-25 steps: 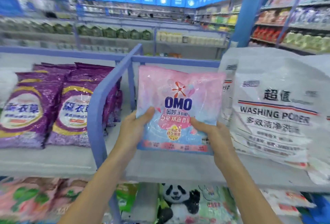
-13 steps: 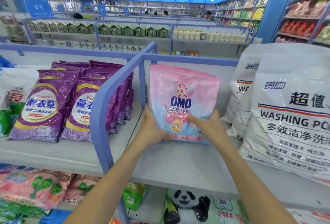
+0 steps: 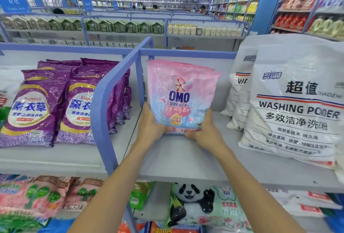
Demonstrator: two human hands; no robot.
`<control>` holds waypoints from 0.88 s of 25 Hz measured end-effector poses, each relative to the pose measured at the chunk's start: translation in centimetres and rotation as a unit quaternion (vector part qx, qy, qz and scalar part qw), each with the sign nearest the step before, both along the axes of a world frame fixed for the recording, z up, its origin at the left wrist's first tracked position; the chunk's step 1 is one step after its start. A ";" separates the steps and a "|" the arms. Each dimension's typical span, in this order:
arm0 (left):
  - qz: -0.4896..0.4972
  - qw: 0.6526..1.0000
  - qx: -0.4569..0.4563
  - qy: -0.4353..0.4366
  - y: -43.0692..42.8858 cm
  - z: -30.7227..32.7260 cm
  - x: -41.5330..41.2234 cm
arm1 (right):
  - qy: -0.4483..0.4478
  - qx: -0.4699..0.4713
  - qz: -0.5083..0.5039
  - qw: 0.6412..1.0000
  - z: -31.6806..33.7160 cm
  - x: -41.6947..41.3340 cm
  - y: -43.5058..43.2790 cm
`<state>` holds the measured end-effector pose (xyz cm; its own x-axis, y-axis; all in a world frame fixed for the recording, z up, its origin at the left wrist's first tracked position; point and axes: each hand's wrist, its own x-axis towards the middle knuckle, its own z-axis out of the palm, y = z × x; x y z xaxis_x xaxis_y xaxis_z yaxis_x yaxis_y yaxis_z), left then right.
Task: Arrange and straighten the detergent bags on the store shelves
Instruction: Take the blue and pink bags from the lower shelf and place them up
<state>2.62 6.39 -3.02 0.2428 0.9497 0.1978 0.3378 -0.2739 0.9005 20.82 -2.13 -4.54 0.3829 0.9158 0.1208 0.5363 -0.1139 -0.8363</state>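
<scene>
Left hand [image 3: 150, 128] and right hand [image 3: 205, 132] grip bottom corners of pink-and-blue plastic OMO detergent bag [image 3: 181, 95], upright on grey shelf [image 3: 178, 160], beside blue metal divider [image 3: 111, 91].

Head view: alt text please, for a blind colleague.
Left hand and right hand hold a pink OMO bag upright by its bottom corners on a grey shelf; purple bags stand to its left, white washing-powder bags to its right.
</scene>
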 end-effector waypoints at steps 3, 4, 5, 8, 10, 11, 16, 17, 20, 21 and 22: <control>-0.003 0.999 -0.014 0.033 -1.0 0.3 0.0 | 0.005 0.021 -0.026 0.999 0.0 -0.9 -0.8; 0.020 0.999 -0.013 0.049 -1.8 0.2 -0.2 | -0.002 0.018 -0.042 0.999 -0.1 -1.5 -1.2; 0.035 0.997 -0.006 0.067 -2.5 0.1 -0.3 | -0.018 0.012 -0.058 0.998 -0.3 -2.1 -1.7; 0.024 0.991 0.024 0.130 -4.5 -1.2 -0.7 | -0.095 -0.007 -0.085 0.992 -0.9 -3.6 -3.3; 0.004 0.981 0.037 0.189 -5.3 -2.2 -1.4 | -0.144 -0.023 -0.086 0.986 -1.3 -4.3 -4.6; -0.006 0.977 0.040 0.210 -5.7 -2.5 -1.8 | -0.165 -0.030 -0.085 0.982 -1.4 -4.5 -5.2; -0.073 0.956 0.092 0.269 -8.5 -2.4 -4.0 | -0.227 -0.058 -0.088 0.968 -1.7 -5.7 -10.5; -0.085 0.950 0.102 0.282 -9.5 -2.3 -4.4 | -0.232 -0.059 -0.086 0.967 -1.8 -5.8 -11.9; -0.115 0.932 0.132 0.316 -12.9 -2.6 -6.0 | -0.247 -0.061 -0.078 0.964 -2.7 -6.0 -15.8; -0.119 0.926 0.144 0.327 -14.3 -2.9 -6.7 | -0.255 -0.064 -0.077 0.962 -3.1 -6.1 -17.1; -0.116 0.921 0.154 0.338 -15.8 -3.4 -7.6 | -0.258 -0.069 -0.075 0.961 -3.7 -6.4 -18.5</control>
